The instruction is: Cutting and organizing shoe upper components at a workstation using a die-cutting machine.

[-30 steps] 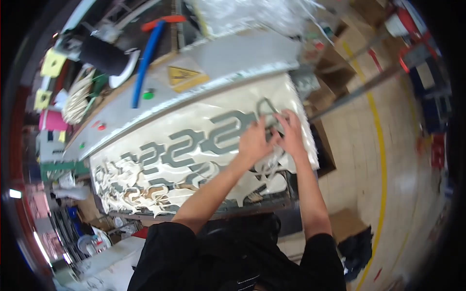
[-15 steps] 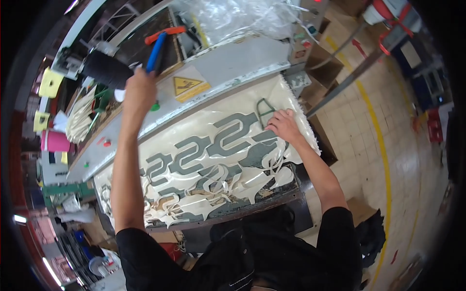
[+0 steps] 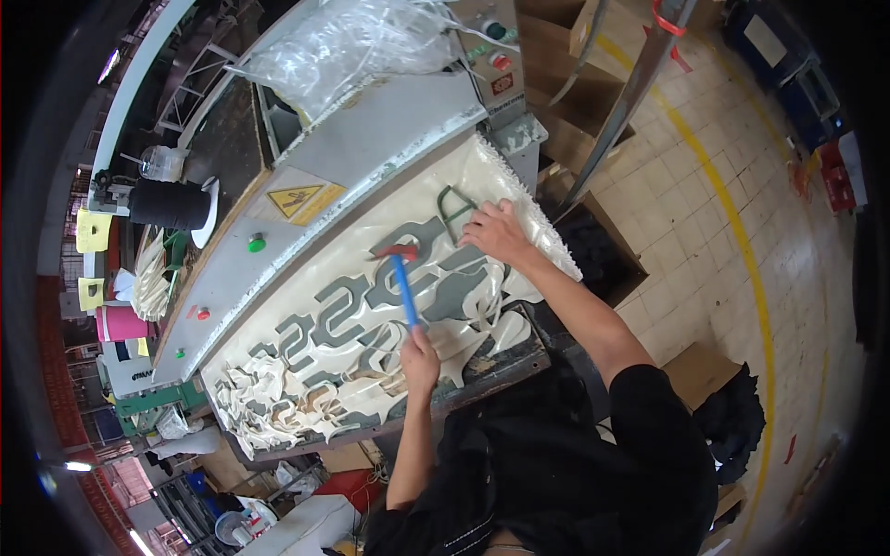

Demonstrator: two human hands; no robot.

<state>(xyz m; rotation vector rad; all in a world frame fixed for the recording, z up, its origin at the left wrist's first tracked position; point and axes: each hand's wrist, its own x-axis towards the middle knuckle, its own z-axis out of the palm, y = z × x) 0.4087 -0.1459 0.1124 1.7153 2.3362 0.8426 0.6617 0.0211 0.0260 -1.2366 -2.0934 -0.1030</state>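
My left hand [image 3: 420, 360] is wrapped around the blue handle of a hammer [image 3: 406, 289]. Its red head lies low over the cut part of the cream sheet material [image 3: 320, 269]. Near the sheet's right end, the curled fingers of my right hand [image 3: 501, 232] grip the near side of a thin green outline-shaped cutting die [image 3: 456, 211]. The die rests on the sheet, and my fingers hide part of it. Grey board [image 3: 380, 287] shows through several curved cut-outs. Loose cream strips [image 3: 380, 347] lie tangled along the near side.
Behind the sheet runs a grey machine beam [image 3: 371, 139] with a yellow warning label [image 3: 301, 199] and green and red buttons. Clear plastic film [image 3: 362, 46] lies on top. A black thread cone [image 3: 170, 204] stands at the left. Open cardboard boxes [image 3: 603, 250] stand at the right.
My left hand has brought the hammer down from above the machine beam to the sheet, toward the right. My right hand stays at the die. The view has shifted and turned.
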